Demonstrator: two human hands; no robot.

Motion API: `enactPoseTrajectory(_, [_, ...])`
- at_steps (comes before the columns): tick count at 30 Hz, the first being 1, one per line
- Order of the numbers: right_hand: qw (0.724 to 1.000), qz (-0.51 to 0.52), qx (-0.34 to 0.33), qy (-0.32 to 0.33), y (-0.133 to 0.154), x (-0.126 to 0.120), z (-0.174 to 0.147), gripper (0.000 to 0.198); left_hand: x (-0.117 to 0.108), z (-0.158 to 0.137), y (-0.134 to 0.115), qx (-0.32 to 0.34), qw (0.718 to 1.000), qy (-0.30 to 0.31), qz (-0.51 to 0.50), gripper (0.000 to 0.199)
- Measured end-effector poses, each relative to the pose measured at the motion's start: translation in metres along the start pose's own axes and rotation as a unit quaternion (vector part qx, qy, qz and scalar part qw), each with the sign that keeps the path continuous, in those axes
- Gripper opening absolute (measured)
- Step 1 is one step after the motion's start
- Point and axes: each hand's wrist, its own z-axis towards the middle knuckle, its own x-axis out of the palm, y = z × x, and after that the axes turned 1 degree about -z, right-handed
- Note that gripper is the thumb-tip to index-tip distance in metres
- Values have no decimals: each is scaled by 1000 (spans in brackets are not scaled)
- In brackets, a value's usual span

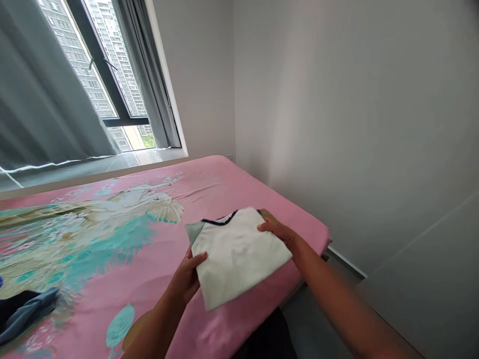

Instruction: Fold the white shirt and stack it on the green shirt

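A white T-shirt [239,254] with a dark neckband, folded into a flat bundle, is held up over the near right part of the bed. My left hand [189,274] grips its left edge, thumb on top and fingers hidden beneath. At the upper right edge, my right hand [275,229] holds it the same way, with the thumb pressing on the cloth. A grey-green patch of fabric shows at the shirt's upper left corner. The collar faces away from me.
The bed [224,182] has a pink sheet with a feathered bird pattern. Dark and blue clothing [28,311] lies at the lower left. A grey wall [355,124] rises beyond the bed's right side; grey curtains [48,99] hang by the window [112,65].
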Motion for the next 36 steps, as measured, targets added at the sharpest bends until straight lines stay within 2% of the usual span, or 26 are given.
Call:
enactPoseTrajectory(3, [998, -44, -29, 20, 44, -52, 8, 65, 42, 51, 8, 47, 998, 44, 25, 72])
enactPoseTrajectory(5, [996, -76, -31, 28, 61, -88, 13, 65, 58, 83, 26, 66, 995, 57, 51, 66])
enactPoseTrajectory(6, [995, -95, -23, 11, 62, -107, 16, 63, 62, 99, 39, 66, 994, 52, 67, 64])
enactPoseTrajectory(8, [987, -145, 13, -65, 53, -145, 19, 60, 61, 124, 70, 31, 994, 14, 106, 64])
enactPoseTrajectory(10, [966, -192, 52, -163, 29, -179, 20, 55, 53, 138, 100, -30, 989, -44, 141, 68])
enactPoseTrajectory(12, [947, -215, 66, -231, 0, -206, 18, 48, 44, 140, 123, -73, 980, -88, 163, 69])
enactPoseTrajectory(15, [930, -233, 57, -278, -35, -231, 13, 40, 39, 128, 134, -108, 962, -112, 223, 54])
enactPoseTrajectory(17, [920, -249, 70, -294, -45, -238, 12, 39, 41, 116, 133, -146, 940, -100, 291, 44])
enactPoseTrajectory(19, [908, -268, 100, -305, -46, -239, 14, 39, 47, 108, 130, -172, 918, -84, 348, 42])
enactPoseTrajectory(23, [886, -305, 146, -318, -40, -231, 17, 38, 56, 104, 130, -199, 885, -59, 417, 43])
enactPoseTrajectory(26, [878, -320, 167, -316, -36, -221, 15, 41, 60, 106, 135, -207, 871, -38, 445, 42])
enactPoseTrajectory(28, [876, -317, 188, -311, -33, -215, 13, 44, 63, 109, 141, -204, 874, -52, 439, 37])
enactPoseTrajectory(32, [886, -289, 226, -285, -26, -201, 5, 44, 64, 108, 150, -195, 907, -83, 365, 21])
enactPoseTrajectory(36, [912, -246, 210, -252, -36, -168, -22, 43, 46, 94, 141, -191, 928, -118, 297, 20])
